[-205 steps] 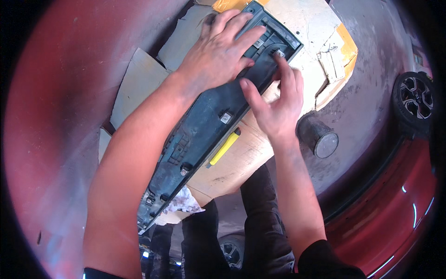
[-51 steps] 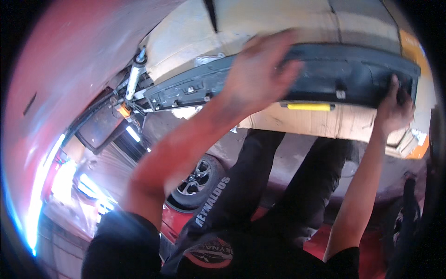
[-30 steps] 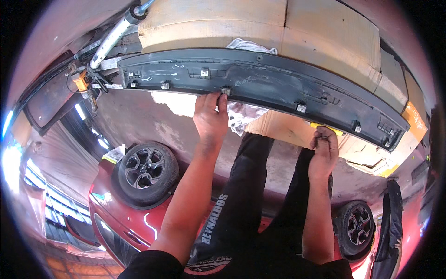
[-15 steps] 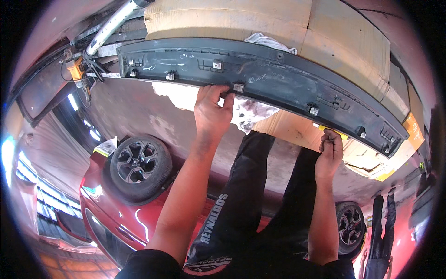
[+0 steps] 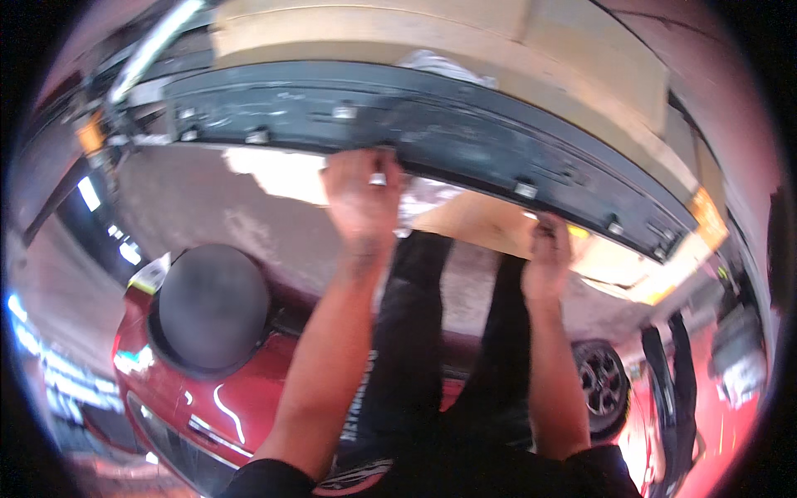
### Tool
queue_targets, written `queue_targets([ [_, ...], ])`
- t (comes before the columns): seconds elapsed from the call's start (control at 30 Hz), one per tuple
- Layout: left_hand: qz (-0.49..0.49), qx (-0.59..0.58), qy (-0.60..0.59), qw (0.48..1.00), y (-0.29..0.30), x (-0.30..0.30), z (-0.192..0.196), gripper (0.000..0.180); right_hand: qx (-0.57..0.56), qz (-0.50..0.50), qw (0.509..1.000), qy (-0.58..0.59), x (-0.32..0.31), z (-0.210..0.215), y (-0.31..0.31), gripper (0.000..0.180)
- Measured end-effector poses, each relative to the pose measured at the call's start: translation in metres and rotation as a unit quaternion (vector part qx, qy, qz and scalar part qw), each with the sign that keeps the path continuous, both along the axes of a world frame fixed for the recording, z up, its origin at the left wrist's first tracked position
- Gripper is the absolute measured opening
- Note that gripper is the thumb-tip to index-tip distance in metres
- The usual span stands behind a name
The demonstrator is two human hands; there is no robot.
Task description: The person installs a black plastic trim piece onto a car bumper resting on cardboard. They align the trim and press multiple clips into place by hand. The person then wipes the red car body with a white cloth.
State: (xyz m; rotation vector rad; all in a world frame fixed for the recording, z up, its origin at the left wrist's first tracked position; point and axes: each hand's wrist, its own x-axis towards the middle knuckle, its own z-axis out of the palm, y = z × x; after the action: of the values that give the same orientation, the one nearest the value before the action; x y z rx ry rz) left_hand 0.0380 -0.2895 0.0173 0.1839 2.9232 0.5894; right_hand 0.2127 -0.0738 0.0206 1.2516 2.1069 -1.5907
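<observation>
A long dark grey plastic trim panel stretches across the view, its ribbed back facing me. Several small metal clips, one of them a clip left of centre, are fixed along it. My left hand is closed at the panel's near edge, with a shiny metal clip between its fingers. Farther right, below the same edge, my right hand is closed around a yellow-handled tool. A pale tip pokes out to the left of that fist; the tool's exact kind is blurred.
Cardboard lies under and behind the panel, with a white cloth at its far edge. A red car with a dark wheel is at lower left. Another person's legs show at lower right.
The whole view has shifted, so the panel and both hands appear farther left. The middle clip has come off the panel and is in my left hand. My right hand still holds the yellow-handled tool.
</observation>
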Motion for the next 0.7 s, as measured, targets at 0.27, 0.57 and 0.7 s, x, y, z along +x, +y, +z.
queue_targets([
  [0.27,-0.02,-0.014,0.025,0.999,0.001,0.003,-0.001,0.011,0.082,0.015,0.995,-0.047,-0.027,0.003,0.002,0.034],
  [0.57,-0.067,-0.123,0.027,0.99,-0.001,0.002,0.002,0.014,-0.004,0.032,0.994,-0.106,-0.051,0.001,0.002,0.037],
  [0.7,-0.077,-0.106,0.027,0.991,0.002,0.004,0.0,0.014,-0.089,-0.026,0.995,-0.036,-0.04,-0.01,0.016,0.038],
])
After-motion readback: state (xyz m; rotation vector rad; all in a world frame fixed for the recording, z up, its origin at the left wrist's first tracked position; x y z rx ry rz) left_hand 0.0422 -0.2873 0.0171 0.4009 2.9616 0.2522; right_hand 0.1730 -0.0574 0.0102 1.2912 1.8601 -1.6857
